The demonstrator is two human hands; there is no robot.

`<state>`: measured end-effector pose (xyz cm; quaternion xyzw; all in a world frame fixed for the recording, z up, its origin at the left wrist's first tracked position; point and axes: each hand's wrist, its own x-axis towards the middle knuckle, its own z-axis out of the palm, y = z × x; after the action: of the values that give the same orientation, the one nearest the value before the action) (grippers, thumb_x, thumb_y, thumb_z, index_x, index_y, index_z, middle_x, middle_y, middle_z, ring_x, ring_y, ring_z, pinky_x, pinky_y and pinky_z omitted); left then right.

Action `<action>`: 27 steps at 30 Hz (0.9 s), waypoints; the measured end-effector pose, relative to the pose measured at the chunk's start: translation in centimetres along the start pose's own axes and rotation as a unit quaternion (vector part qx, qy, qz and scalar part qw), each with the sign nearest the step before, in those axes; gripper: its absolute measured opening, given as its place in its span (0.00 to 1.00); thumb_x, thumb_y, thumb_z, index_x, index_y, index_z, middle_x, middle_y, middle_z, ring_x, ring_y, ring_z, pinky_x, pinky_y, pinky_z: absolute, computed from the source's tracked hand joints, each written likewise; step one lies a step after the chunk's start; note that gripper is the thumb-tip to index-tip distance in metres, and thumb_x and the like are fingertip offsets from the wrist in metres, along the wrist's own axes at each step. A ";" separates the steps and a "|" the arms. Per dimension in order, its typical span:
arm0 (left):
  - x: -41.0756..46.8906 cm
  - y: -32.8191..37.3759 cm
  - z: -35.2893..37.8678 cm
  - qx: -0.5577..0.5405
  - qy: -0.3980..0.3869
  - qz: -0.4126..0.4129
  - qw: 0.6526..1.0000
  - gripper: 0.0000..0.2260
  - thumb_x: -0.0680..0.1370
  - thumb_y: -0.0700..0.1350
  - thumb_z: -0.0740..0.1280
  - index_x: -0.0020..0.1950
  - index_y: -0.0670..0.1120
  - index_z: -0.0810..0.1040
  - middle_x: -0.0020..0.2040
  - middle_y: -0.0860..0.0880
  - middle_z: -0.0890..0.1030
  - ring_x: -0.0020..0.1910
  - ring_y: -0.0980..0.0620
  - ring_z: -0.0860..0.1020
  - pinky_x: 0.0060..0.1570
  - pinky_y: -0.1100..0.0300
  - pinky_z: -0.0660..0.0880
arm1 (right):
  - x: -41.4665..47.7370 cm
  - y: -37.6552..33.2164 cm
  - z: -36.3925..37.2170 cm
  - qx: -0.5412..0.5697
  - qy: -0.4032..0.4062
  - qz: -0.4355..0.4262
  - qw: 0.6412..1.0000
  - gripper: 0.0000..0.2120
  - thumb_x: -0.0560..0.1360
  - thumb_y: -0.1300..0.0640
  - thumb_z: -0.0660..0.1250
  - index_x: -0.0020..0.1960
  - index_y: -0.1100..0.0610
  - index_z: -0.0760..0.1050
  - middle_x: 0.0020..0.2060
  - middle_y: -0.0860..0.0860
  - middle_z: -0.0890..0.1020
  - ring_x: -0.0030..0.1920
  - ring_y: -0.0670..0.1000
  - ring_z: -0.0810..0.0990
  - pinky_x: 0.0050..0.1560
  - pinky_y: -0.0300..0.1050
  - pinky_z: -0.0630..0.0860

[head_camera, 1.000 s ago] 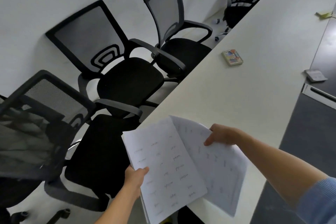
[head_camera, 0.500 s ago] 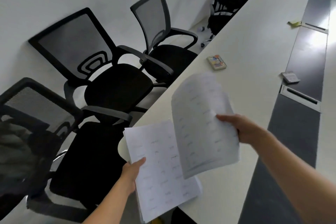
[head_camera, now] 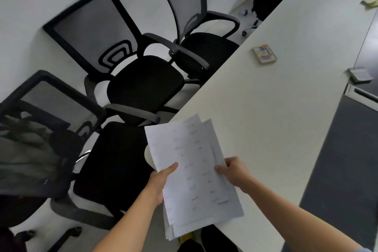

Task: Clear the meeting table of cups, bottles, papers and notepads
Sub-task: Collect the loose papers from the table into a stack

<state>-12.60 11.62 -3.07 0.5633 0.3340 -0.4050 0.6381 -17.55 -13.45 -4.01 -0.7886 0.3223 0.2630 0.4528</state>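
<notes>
Papers (head_camera: 190,159) are pinched at opposite edges by the left hand (head_camera: 161,180) and right hand (head_camera: 235,174) over the near corner of the tabletop (head_camera: 276,118), and the fanned sheets are best squared into one stack and passed to one hand before the notepad (head_camera: 264,54) farther along is taken.

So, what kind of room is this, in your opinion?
Probably an office meeting room. A long white table has black mesh office chairs in a row along one side, and the left hand and right hand hold papers with writing.
</notes>
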 end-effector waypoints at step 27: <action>-8.3 11.1 5.7 0.206 -0.298 0.185 0.914 0.20 0.70 0.39 0.77 0.60 0.43 0.80 0.59 0.39 0.82 0.58 0.38 0.81 0.53 0.46 0.80 | -1.3 -1.6 -6.7 0.345 -0.275 -0.022 0.897 0.36 0.68 0.38 0.73 0.71 0.54 0.73 0.67 0.59 0.77 0.65 0.58 0.76 0.71 0.59 0.67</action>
<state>-6.61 7.52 10.03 0.5866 -0.0727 -0.4887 0.6417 -16.37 -18.43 0.84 -0.4862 0.2377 0.3317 0.7727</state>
